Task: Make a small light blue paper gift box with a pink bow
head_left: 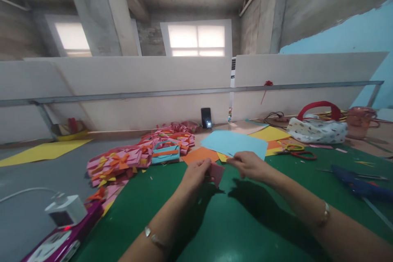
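My left hand [195,175] is closed on a small piece of pink paper [217,173], gripped between thumb and fingers above the green table mat [215,225]. My right hand [248,165] is just right of the paper, apart from it, with its fingers drawn together. A thin tip seems to show by those fingers, too small to name. Behind the hands lie a light blue sheet [235,142], an orange sheet [199,155] and yellow sheets [272,133]. A small blue paper bag with an orange band [166,154] stands left of them.
Pink and orange paper pieces [123,163] are heaped at the left. Scissors [302,154] and a blue glue gun [353,182] lie at the right. A phone [206,118] leans on the back board. A purple power strip [76,233] with a white charger [66,211] is front left.
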`<state>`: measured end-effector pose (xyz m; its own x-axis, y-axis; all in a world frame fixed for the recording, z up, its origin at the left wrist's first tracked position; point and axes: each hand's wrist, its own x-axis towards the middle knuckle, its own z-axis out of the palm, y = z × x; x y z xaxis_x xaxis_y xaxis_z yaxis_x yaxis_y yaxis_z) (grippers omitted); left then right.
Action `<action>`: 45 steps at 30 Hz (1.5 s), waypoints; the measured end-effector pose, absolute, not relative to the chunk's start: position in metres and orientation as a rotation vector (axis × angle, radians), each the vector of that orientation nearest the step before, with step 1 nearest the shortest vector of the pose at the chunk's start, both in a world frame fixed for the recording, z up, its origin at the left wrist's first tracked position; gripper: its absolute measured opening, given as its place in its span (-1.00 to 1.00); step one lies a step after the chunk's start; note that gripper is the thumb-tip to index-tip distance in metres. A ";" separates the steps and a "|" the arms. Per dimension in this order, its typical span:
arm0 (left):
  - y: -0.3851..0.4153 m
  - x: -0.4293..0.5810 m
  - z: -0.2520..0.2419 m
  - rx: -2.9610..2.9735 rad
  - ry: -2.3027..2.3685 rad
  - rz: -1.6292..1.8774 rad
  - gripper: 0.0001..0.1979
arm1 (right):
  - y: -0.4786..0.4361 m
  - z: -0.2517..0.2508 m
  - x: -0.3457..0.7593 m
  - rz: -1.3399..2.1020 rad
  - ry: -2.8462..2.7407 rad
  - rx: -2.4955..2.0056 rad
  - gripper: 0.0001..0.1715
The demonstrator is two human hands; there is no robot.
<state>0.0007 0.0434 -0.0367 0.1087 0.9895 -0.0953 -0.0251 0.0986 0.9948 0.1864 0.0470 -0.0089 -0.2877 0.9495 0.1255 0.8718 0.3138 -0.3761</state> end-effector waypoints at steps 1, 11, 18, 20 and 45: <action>0.044 0.000 -0.037 1.132 1.156 1.076 -0.68 | 0.052 -0.007 0.195 0.249 -2.232 -1.754 -0.56; 0.027 0.004 -0.023 1.046 0.972 1.143 -0.72 | 0.047 -0.002 0.186 0.762 -2.239 -1.119 -0.72; 0.033 0.004 -0.027 1.108 0.939 1.071 -0.66 | 0.043 -0.013 0.174 1.036 -1.951 -1.094 -0.89; 0.036 0.004 -0.029 1.134 0.935 1.034 -0.69 | 0.042 -0.014 0.174 1.000 -1.925 -1.093 -0.89; 0.028 0.003 -0.030 1.134 1.104 1.074 -0.85 | 0.035 -0.018 0.165 1.150 -1.880 -0.994 -0.88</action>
<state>0.0033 0.0283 -0.0299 0.1340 0.9860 -0.0997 -0.0718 0.1100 0.9913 0.1648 0.0351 -0.0182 -0.4538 0.8741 0.1730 0.2441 0.3087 -0.9193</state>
